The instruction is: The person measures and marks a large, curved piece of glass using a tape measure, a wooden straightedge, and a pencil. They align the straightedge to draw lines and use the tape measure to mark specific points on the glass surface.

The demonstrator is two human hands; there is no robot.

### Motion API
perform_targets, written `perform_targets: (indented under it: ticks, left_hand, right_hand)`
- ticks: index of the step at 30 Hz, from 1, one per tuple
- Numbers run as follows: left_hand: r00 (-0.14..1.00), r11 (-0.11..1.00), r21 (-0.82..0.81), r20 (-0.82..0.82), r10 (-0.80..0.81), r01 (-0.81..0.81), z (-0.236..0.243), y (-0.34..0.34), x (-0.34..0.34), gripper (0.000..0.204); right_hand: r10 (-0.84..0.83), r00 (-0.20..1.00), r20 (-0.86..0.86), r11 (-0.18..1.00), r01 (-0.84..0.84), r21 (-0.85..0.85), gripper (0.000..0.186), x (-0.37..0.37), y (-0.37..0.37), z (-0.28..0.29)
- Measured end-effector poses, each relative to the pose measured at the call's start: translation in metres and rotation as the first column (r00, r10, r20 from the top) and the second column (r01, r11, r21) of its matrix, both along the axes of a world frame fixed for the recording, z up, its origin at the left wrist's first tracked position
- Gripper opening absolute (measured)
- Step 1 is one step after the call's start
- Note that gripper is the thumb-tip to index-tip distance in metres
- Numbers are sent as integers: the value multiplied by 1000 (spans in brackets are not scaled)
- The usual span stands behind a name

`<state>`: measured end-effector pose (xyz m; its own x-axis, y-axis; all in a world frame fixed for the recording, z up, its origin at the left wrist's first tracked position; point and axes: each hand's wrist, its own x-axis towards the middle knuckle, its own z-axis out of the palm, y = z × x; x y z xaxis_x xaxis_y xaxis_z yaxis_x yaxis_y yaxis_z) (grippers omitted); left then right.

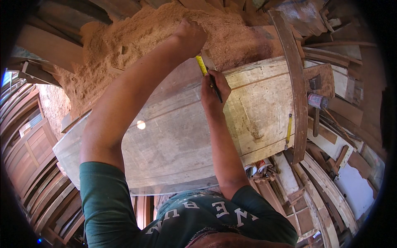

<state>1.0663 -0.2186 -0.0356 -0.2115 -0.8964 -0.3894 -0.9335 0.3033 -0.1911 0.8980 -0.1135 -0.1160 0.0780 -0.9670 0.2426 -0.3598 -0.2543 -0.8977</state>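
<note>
tape measure [201,65], yellow, in a short run between the two hands near the far edge of a pale, worn table [169,144]. left hand [191,36] farther out, over heaped sawdust [136,31], fingers folded down and turned out of view at the tape's far end; cannot tell whether clenched around it. right hand [214,87] nearer, grasping a black pen [217,92], upper end of the pen beside the tape. long brown board [294,89] across the table's right end, with a slim yellow tool [288,131] on the table just beside it. farther right, past the board, a can [316,100] on its side among wood scraps. left of the table, a panelled wooden door [41,144] among stacked planks [49,196].
</note>
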Motion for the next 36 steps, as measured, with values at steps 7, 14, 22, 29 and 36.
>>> perform_targets:
  ticks: [7,14,22,29,36]
  left_hand:
    - [1000,1000,-11,21,1,-1,-2,0,-1,43]
    - [999,1000,-12,38,2,-1,3,2,-3,43]
    - [1000,1000,-25,0,12,-12,-2,3,-3,44]
    - [999,1000,18,-43,-17,17,14,31,5,40]
    - [943,970,227,-294,156,-90,51,205,18,39]
  right_hand:
    - [-5,1000,8,999,6,-46,11,1,-1,-7]
    - [0,1000,-10,1000,0,-5,14,1,1,-3]
    - [5,1000,27,1000,-5,-2,12,0,0,-6]
    - [-87,992,93,981,70,178,12,-33,-1,34]
    - [-69,991,-114,994,78,80,13,-126,1,94]
